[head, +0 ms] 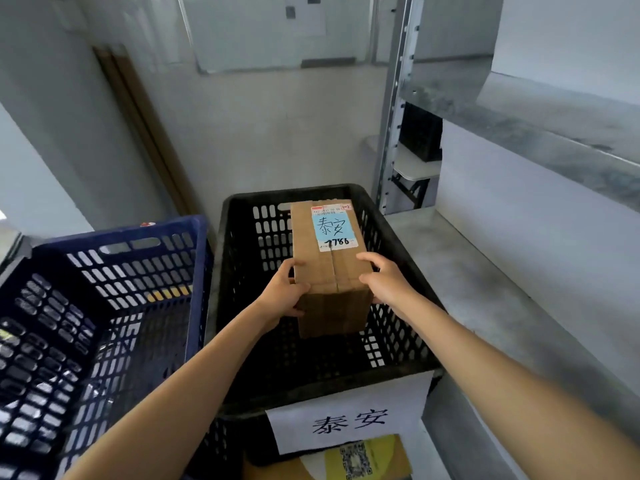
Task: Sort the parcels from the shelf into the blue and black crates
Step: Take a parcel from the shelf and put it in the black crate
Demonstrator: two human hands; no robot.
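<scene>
Two bare forearms reach in from the bottom edge toward the middle, and between them, closest of all, a white paper sign [349, 424] with two printed black characters hangs on the near wall of the black crate [311, 379]. Just below the sign is a yellow sheet [360, 459] bearing a square code. Both hands are clamped on one brown cardboard parcel [329, 271]. The left hand [282, 294] grips its near left corner with the thumb on top, and the right hand [388, 282] grips its near right corner with fingers curled over the top edge. The parcel sits within the black crate's opening, toward the far right part, its long side running away from the camera; whether its underside touches the crate floor cannot be told. A label [332, 228] on its far top face carries a blue patch with the same two characters handwritten, and digits below. The blue crate [199, 271] stands just beside the black one on the left, their walls close together. To the right runs a grey metal shelf [485, 271] with a perforated upright post [394, 116]. A whiteboard [259, 29] hangs on the far wall, and wooden strips [145, 126] lean against the wall at left.
</scene>
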